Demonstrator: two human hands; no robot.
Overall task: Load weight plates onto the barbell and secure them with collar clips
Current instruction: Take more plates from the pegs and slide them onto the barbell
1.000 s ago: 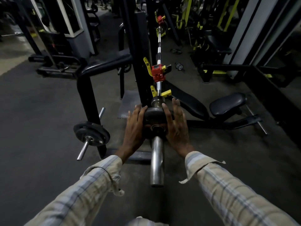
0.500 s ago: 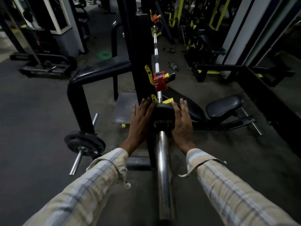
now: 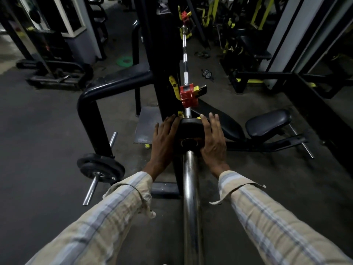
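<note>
Your two hands are on a small black weight plate (image 3: pixel 188 129) that sits on the shiny sleeve of the barbell (image 3: pixel 190 188). Your left hand (image 3: pixel 163 142) lies flat against its left side, fingers straight. Your right hand (image 3: pixel 213 143) does the same on the right side. Neither hand is wrapped round the plate — both are just pressing on it.

The plate is far along the sleeve, close to the thin part of the bar. It looks like it is almost all the way in, but you cannot see from here if it touches the stop.

So the step in hand looks like pushing this plate home. The clip step is not done yet — no clip sits on the sleeve behind the plate.

Just past the plate, a red clamp (image 3: pixel 188 95) with yellow parts sits on the thin part of the bar. Whether it belongs to the rack or is a clip is hard to tell.

Next, give the plate a firm, even push with both hands so it sits flat. More plates (image 3: pixel 100 168) wait on a peg to your left, near the floor. After loading, you need a clip to slide on snug against the last plate.
</note>
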